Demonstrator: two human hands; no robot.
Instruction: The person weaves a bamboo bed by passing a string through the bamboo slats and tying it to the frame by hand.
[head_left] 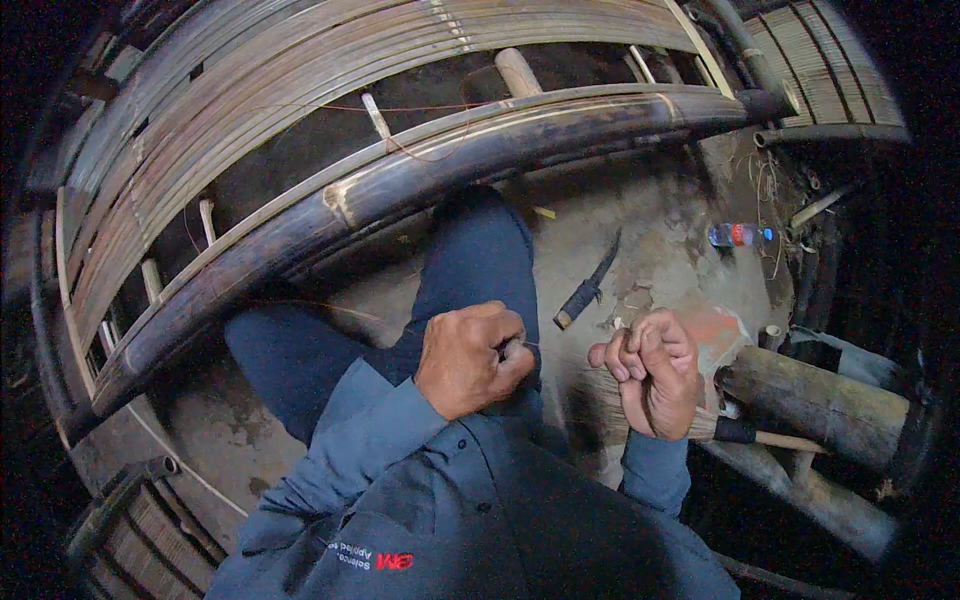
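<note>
Above my lap, my left hand (475, 358) is closed, with thumb and forefinger pressed together. My right hand (658, 372) is closed too, fingers curled toward the palm, a short way to the right. A very faint thin line seems to run between them; what either hand pinches is too fine to make out. On the floor past my right hand lies a knife (590, 285) with a dark curved blade and a wrapped handle. Behind and below the right hand is a brush-like broom (735, 430) with a dark binding and a wooden handle.
A bamboo bench (430, 170) with a thick front pole curves across ahead of my knees. A thin reddish strand (425, 158) hangs over it. To the right are a plastic bottle (740, 236), a thick bamboo section (815, 400), and a bamboo-slat piece (140, 540) at lower left.
</note>
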